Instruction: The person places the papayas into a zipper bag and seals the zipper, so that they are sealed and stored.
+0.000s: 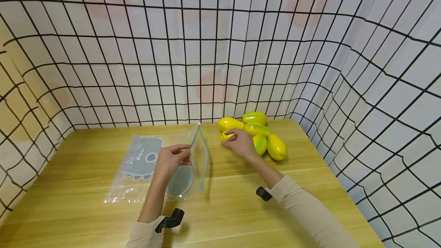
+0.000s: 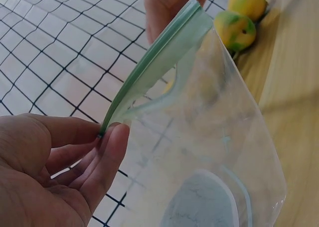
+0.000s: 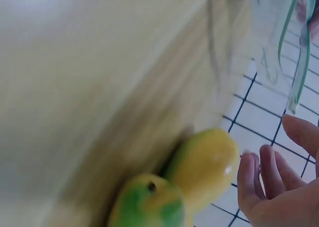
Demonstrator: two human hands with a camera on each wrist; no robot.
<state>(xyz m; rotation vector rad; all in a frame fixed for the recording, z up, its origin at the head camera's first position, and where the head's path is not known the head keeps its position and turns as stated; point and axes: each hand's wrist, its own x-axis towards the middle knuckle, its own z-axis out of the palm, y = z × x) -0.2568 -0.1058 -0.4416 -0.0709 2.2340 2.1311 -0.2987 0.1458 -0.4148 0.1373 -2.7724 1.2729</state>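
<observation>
My left hand (image 1: 172,160) pinches the green zip rim of a clear zip bag (image 2: 244,132) between thumb and fingers. The bag's mouth gapes toward the right, and its clear body with a grey-blue cartoon print (image 1: 142,158) stretches left across the table. My right hand (image 1: 242,144) hovers by several yellow-green mangoes (image 1: 277,147), partly covering one of them in the head view. In the right wrist view its fingers (image 3: 271,174) are loosely bent with nothing between them, beside a yellow mango (image 3: 207,165).
A wooden table (image 1: 234,209) carries everything. Black wire mesh (image 1: 186,53) closes in the back and both sides, with pale sheeting behind it. The mangoes lie clustered near the back right of the table.
</observation>
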